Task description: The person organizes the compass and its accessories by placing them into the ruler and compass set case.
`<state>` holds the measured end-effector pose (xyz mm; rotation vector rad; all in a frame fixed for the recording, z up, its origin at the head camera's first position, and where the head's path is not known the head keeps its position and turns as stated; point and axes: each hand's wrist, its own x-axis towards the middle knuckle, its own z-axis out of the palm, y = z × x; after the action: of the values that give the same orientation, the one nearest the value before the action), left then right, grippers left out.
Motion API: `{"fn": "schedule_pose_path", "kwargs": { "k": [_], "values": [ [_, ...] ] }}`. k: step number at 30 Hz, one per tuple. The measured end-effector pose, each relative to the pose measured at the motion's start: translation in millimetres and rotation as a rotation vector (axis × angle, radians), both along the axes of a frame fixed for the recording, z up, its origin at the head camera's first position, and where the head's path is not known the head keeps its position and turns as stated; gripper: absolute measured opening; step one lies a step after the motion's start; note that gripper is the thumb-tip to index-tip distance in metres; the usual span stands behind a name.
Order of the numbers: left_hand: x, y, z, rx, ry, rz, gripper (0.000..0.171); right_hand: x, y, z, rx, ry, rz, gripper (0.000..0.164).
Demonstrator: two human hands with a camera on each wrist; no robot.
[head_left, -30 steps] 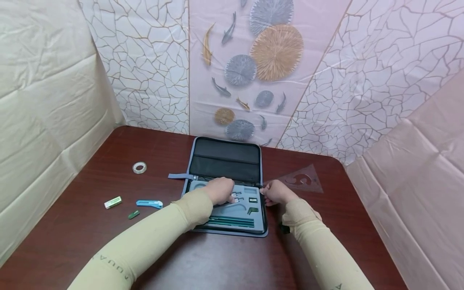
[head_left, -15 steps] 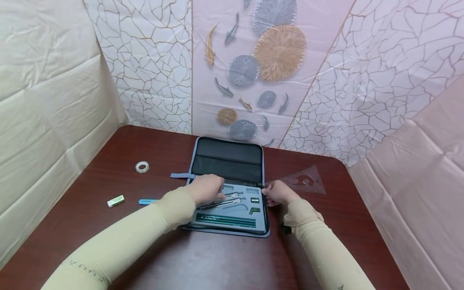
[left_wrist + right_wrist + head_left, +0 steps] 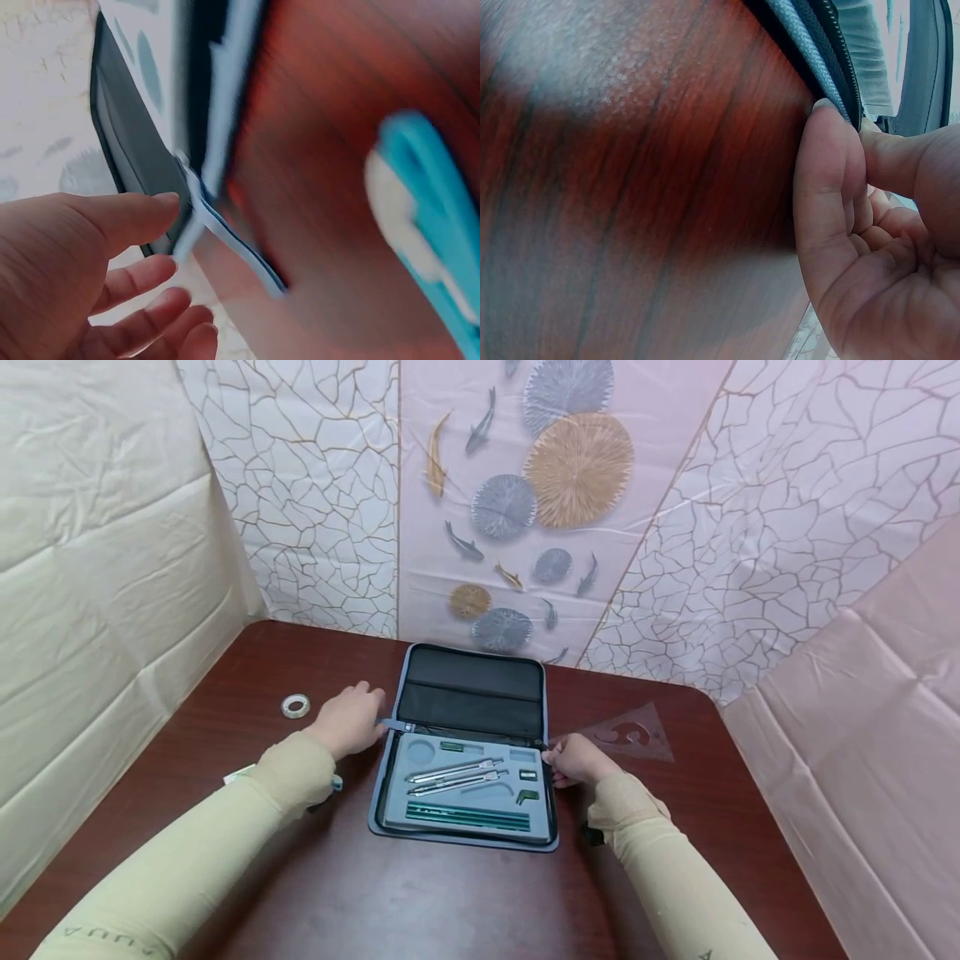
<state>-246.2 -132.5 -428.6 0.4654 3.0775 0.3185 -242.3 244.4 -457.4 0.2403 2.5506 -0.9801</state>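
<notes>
Blue-edged zip case [image 3: 471, 672] lies open at frame centre, its grey tray [image 3: 398, 777] holding two compasses [image 3: 450, 771] and green pencils [image 3: 467, 816]; right hand [image 3: 579, 760] pinches the zip edge [image 3: 810, 52], while left hand [image 3: 350, 720], grip slack, is beside the strap [image 3: 394, 724].

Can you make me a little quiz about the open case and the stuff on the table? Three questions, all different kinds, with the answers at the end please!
1. Pick one. At the open zip case, what does the person's right grip pinch?
A) a blue cutter
B) its edge
C) a white eraser

2. True or false? The clear triangle lies on the table, outside the case.

3. Fill the gap. In the head view, the tape roll lies to the ____ of the case.

Key: 1. B; 2. True; 3. left.
</notes>
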Motion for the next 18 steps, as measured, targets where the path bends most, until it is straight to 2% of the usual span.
{"fn": "schedule_pose_path", "kwargs": {
  "k": [5, 9, 18],
  "values": [
    [-6.3, -24, -5.1, -0.02, 0.037, 0.031, 0.056, 1.6, -1, 2.6, -0.003, -0.002, 0.0, 0.034],
    [-12.2, -44, -6.7, -0.028, 0.036, 0.069, 0.061, 0.5, 0, 1.7, 0.002, 0.0, 0.001, 0.034],
    [-16.3, -84, -14.1, -0.021, -0.061, 0.156, 0.065, 1.1, -1, 2.8, 0.007, -0.004, -0.004, 0.037]
  ]
}}
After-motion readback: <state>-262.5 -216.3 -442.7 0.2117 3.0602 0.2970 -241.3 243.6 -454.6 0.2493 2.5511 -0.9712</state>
